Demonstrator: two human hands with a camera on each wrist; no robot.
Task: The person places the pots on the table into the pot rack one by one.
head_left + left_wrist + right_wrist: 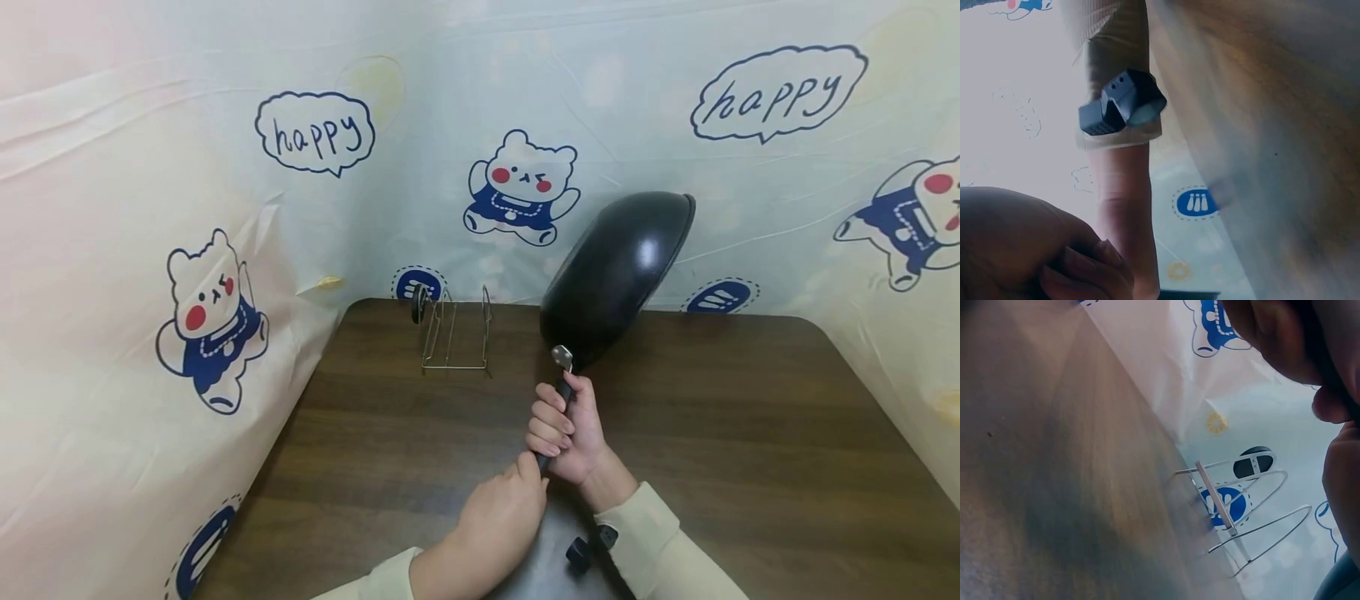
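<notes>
A black wok is held up over the far part of the table, tilted, its rounded outer side facing me and its rim toward the right. Both hands grip its long black handle. The right hand wraps it nearer the pan, just below a metal joint, thumb laid along the top. Lower down, the left hand has its fingers curled round the handle's end, which is hidden inside the grip. In the left wrist view, the left hand shows curled fingers. The wok's inside is out of sight.
A wire rack with a black round piece stands at the table's back edge, left of the wok. Patterned cloth hangs behind and beside the brown wooden table. A small black camera sits at the right wrist.
</notes>
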